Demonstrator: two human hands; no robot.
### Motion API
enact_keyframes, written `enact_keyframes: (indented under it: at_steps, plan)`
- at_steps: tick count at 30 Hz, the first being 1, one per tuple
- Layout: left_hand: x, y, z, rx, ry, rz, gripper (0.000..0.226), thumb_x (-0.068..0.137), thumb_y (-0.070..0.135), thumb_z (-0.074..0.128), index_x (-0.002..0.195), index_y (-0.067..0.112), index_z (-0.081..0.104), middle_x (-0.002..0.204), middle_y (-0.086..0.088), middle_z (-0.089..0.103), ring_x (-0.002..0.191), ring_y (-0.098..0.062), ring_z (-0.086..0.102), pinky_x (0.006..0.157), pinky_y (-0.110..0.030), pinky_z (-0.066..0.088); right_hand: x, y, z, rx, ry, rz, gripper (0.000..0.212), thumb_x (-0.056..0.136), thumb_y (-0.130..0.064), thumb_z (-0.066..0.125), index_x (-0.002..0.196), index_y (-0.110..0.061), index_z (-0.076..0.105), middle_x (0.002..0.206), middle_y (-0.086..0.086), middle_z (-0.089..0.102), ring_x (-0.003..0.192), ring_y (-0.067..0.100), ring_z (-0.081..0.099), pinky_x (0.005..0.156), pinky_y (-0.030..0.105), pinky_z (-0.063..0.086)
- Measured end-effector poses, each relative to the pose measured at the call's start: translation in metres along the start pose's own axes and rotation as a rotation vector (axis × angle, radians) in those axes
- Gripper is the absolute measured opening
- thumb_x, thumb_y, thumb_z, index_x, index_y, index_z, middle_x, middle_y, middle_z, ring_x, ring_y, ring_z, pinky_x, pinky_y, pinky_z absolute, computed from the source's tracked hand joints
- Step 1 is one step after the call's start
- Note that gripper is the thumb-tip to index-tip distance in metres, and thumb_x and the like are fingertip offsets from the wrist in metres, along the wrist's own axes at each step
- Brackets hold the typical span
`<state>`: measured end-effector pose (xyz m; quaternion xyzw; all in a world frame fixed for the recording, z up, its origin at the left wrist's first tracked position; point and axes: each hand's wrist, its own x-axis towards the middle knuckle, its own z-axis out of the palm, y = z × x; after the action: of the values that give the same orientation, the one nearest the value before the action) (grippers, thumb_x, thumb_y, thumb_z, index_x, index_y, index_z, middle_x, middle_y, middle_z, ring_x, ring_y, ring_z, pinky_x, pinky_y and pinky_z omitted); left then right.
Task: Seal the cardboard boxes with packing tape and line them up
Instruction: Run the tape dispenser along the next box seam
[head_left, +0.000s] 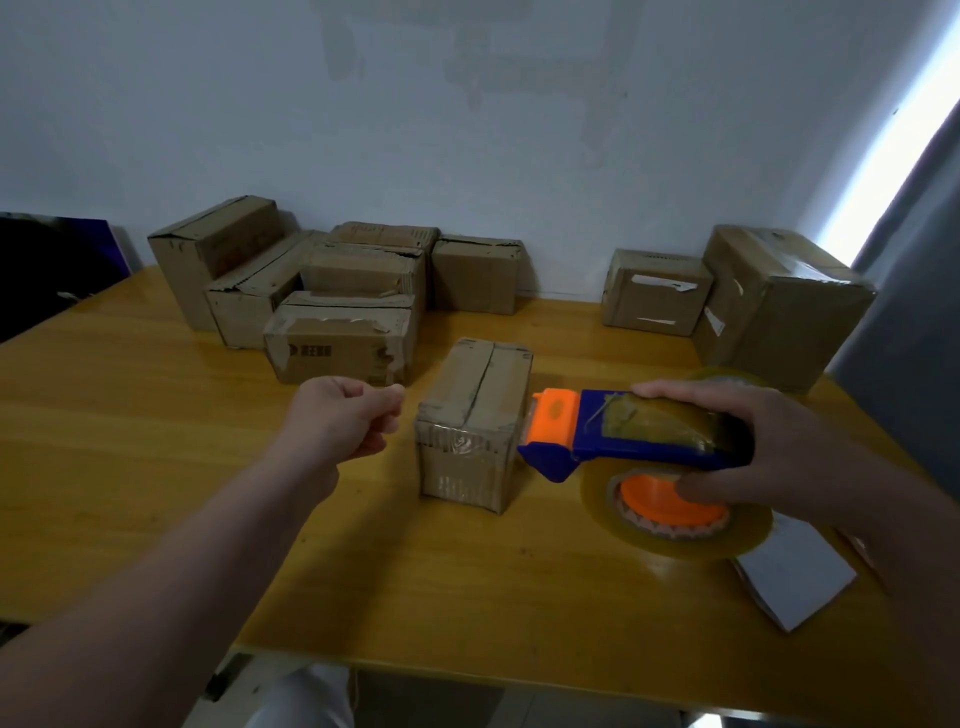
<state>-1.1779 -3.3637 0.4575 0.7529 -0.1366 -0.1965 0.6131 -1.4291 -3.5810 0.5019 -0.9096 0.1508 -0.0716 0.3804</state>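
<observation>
1. One small cardboard box (475, 415) is seen mid-desk (156, 441) in the head view, its top seam apparently untaped; more boxes (332, 291) are grouped along the far edge.
2. The tape dispenser (623, 436) is gripped by the right hand (769, 457), just beside the box; the left hand (343, 415) is curled, nothing held.
3. Unsteadied, the box could be pushed askew and the tape laid off-seam.

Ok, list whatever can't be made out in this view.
Head view:
- Tape roll: top hidden by the right hand and tape dispenser.
- Print on front stacked box: blurred.
- Left hand: whether its fingers pinch anything, too small.
- Dark object: cut off by left edge.
</observation>
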Motion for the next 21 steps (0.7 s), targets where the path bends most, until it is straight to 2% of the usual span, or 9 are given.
enact_keyframes:
  at_steps: [2, 7, 13, 17, 21]
  plan:
    - [0.001, -0.002, 0.0, 0.003, 0.004, -0.009, 0.022, 0.088, 0.018, 0.066, 0.07, 0.005, 0.065, 0.056, -0.003, 0.06, 0.052, -0.013, 0.051, 0.055, -0.025, 0.049, 0.001, 0.001, 0.002, 0.008, -0.004, 0.008, 0.078, 0.067, -0.017, 0.085, 0.112, -0.069, 0.049, 0.113, -0.025, 0.052, 0.092, 0.002, 0.06, 0.074, 0.035, 0.059]
    - [0.003, -0.01, 0.003, 0.001, -0.018, -0.03, 0.021, 0.09, 0.018, 0.064, 0.073, 0.005, 0.064, 0.06, -0.005, 0.059, 0.055, -0.014, 0.05, 0.057, -0.025, 0.047, 0.005, 0.008, 0.006, 0.007, -0.003, 0.025, 0.079, 0.067, -0.015, 0.085, 0.116, -0.067, 0.05, 0.112, -0.02, 0.057, 0.089, 0.009, 0.064, 0.073, 0.037, 0.058]
    - [-0.001, -0.02, 0.008, -0.067, -0.111, -0.142, 0.022, 0.09, 0.018, 0.062, 0.074, 0.004, 0.061, 0.054, 0.0, 0.057, 0.055, -0.015, 0.048, 0.053, -0.024, 0.046, 0.005, 0.014, 0.029, 0.15, -0.008, 0.062, 0.077, 0.069, -0.001, 0.081, 0.119, -0.054, 0.053, 0.115, -0.018, 0.058, 0.089, 0.002, 0.064, 0.073, 0.023, 0.056]
    - [-0.003, -0.02, 0.009, -0.035, -0.119, -0.126, 0.02, 0.091, 0.021, 0.061, 0.081, 0.004, 0.061, 0.061, -0.004, 0.058, 0.058, -0.017, 0.049, 0.052, -0.024, 0.048, 0.005, 0.019, 0.04, 0.199, 0.028, 0.063, 0.079, 0.067, -0.001, 0.082, 0.116, -0.058, 0.057, 0.119, -0.02, 0.058, 0.093, 0.003, 0.064, 0.075, 0.025, 0.056]
    - [-0.003, -0.021, 0.012, 0.049, -0.111, -0.109, 0.025, 0.096, 0.025, 0.055, 0.078, 0.007, 0.059, 0.061, -0.006, 0.053, 0.058, -0.018, 0.05, 0.061, -0.031, 0.05, 0.003, 0.02, 0.043, 0.19, 0.043, 0.068, 0.081, 0.066, -0.003, 0.083, 0.114, -0.062, 0.056, 0.118, -0.021, 0.058, 0.093, 0.004, 0.064, 0.074, 0.028, 0.056]
